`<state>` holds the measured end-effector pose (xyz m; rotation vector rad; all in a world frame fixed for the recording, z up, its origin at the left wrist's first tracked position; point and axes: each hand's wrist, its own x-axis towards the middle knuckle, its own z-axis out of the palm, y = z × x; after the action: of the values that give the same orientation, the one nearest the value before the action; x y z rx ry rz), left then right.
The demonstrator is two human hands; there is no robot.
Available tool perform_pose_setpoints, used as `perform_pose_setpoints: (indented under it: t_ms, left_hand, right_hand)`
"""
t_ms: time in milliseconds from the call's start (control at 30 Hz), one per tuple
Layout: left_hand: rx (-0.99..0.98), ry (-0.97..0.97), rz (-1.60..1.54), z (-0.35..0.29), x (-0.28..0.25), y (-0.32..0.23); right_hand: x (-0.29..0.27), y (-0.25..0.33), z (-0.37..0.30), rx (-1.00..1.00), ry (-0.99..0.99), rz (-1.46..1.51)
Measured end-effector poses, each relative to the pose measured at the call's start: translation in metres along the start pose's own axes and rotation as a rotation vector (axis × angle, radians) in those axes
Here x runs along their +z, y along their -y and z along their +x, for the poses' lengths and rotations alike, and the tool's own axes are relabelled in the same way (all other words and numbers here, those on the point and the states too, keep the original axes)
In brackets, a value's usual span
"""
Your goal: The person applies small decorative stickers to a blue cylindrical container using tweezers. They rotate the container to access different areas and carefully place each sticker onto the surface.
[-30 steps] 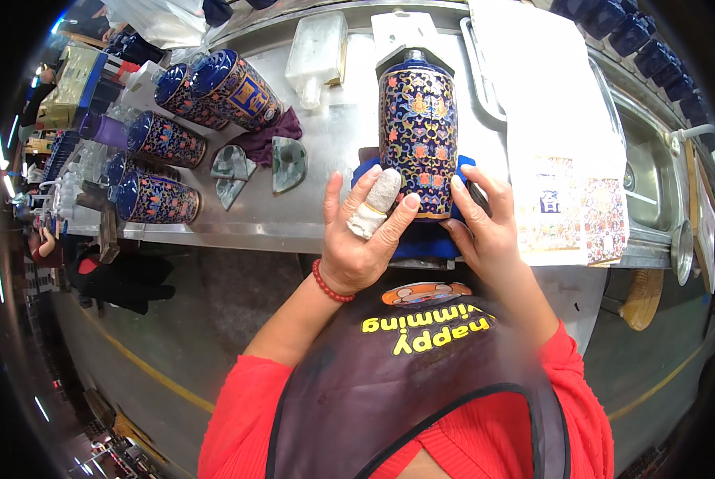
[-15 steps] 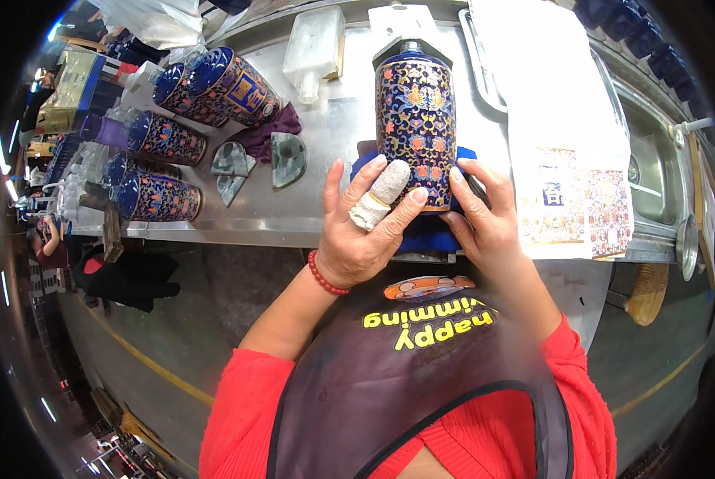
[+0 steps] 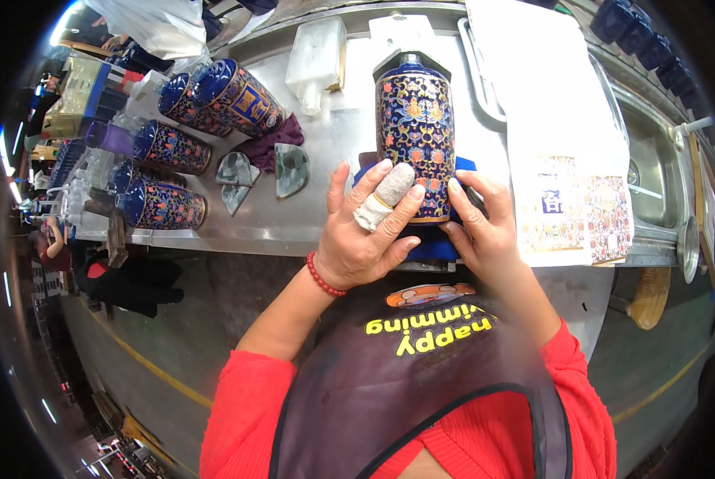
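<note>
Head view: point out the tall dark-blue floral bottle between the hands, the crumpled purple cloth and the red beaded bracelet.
Tall dark-blue floral bottle (image 3: 415, 132): head view, middle of body.
Crumpled purple cloth (image 3: 262, 151): head view, exposed folds.
Red beaded bracelet (image 3: 320, 279): head view, middle beads.

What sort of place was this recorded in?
Probably a bottle-decorating workshop: floral-patterned navy bottles are on a steel workbench, with a printed pattern sheet lying beside a metal sink.

looks like a factory workshop, going by long metal bench, sink at right, patterned bottle matched by similar bottles at left, blue vessels lined up at upper right, yellow line on grey floor, another person at far left.
</note>
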<state>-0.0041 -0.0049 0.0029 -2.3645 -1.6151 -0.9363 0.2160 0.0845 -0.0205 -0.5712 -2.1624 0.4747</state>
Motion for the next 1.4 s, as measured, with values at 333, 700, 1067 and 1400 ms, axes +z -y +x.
perform_pose_setpoints:
  t_ms: [333, 700, 1067, 1400]
  left_hand:
    - [-0.022, 0.05, -0.049, 0.011, -0.001, 0.003]
    - [-0.053, 0.015, -0.108, 0.057, 0.001, 0.031]
    - [-0.052, 0.16, -0.165, 0.099, -0.006, 0.056]
    - [-0.037, 0.036, -0.09, 0.082, -0.002, 0.049]
  right_hand:
    - [-0.001, -0.001, -0.002, 0.011, 0.035, 0.019]
    - [-0.004, 0.002, 0.001, 0.012, 0.037, 0.008]
    - [-0.005, 0.002, 0.003, -0.003, 0.038, 0.024]
    - [-0.005, -0.002, 0.002, -0.005, 0.048, 0.056]
